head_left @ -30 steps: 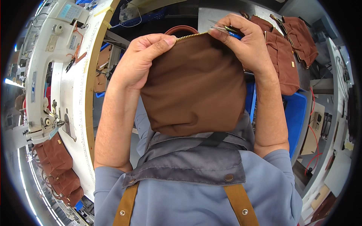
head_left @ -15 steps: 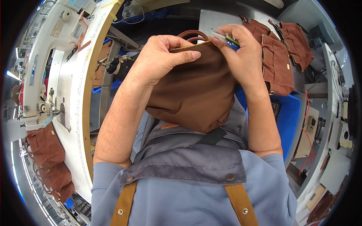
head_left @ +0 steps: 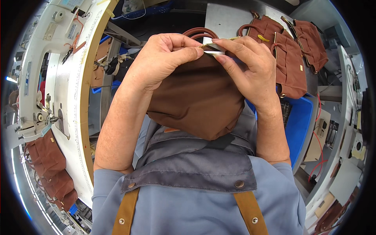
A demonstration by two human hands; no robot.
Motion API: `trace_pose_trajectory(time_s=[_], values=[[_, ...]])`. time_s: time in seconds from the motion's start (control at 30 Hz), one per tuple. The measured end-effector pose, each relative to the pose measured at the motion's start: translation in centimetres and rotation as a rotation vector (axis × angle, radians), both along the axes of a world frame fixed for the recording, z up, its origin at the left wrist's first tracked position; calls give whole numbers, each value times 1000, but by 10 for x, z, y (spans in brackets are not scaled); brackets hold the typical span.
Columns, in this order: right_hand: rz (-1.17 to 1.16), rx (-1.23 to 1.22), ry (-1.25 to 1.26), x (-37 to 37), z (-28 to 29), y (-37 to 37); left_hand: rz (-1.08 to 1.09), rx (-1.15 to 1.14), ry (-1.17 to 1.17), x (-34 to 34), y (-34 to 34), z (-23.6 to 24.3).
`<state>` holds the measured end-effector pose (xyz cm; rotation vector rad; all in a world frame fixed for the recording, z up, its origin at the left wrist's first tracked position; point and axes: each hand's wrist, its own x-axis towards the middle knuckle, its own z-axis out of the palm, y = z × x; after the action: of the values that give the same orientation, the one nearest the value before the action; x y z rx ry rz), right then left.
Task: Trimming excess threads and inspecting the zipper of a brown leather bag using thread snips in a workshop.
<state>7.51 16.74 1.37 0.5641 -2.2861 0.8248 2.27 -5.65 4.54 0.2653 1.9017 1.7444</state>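
Note:
A brown fabric bag [head_left: 196, 98] hangs in front of me, its smooth dark side towards me and its lower part against my apron. My left hand [head_left: 168, 58] pinches the top edge of the bag between thumb and fingers, at the gold-toothed zipper [head_left: 202, 46]. Rounded reddish-brown handles [head_left: 199, 30] show behind that edge. In my right hand [head_left: 250, 62] is a small pale two-pronged tool [head_left: 214, 52], like thread snips, its tips at the zipper close to my left thumb. The rest of the tool is hidden by my fingers.
Several finished-looking reddish-brown bags [head_left: 290, 58] lie on a metal surface at the far right, above a blue bin [head_left: 299, 125]. On the left stands a sewing machine [head_left: 37, 78] on a white table [head_left: 72, 117], with more brown bags [head_left: 49, 164] nearby. A red cable [head_left: 319, 137] hangs at right.
My right hand has turned and brought the two-pronged tool to the zipper edge, near my left fingers. Its prongs now show clearly. The left hand keeps its pinch on the bag.

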Motion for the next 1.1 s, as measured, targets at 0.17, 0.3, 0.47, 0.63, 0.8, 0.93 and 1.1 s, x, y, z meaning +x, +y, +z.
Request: trace_pose_trajectory(time_s=[0.17,0.3,0.47,0.63,0.8,0.93,1.1], values=[[-4,39,-1,-1,-1,-3,14,24,8,-2,-3,-4],[-5,40,10,-2,-1,-5,23,60,107,-3,-6,-14],[-7,40,-7,-2,-2,-5,20,97,92,-3,-6,-16],[-22,44,16,-2,-2,-6,28,94,96,-1,-5,-14],[-36,64,21,-1,-1,-7,36,93,92,1,-3,-12],[-46,62,34,-1,-2,-7,48,117,101,1,-4,-15],[-51,61,52,-2,-2,-10,55,129,106,3,-4,-16]])
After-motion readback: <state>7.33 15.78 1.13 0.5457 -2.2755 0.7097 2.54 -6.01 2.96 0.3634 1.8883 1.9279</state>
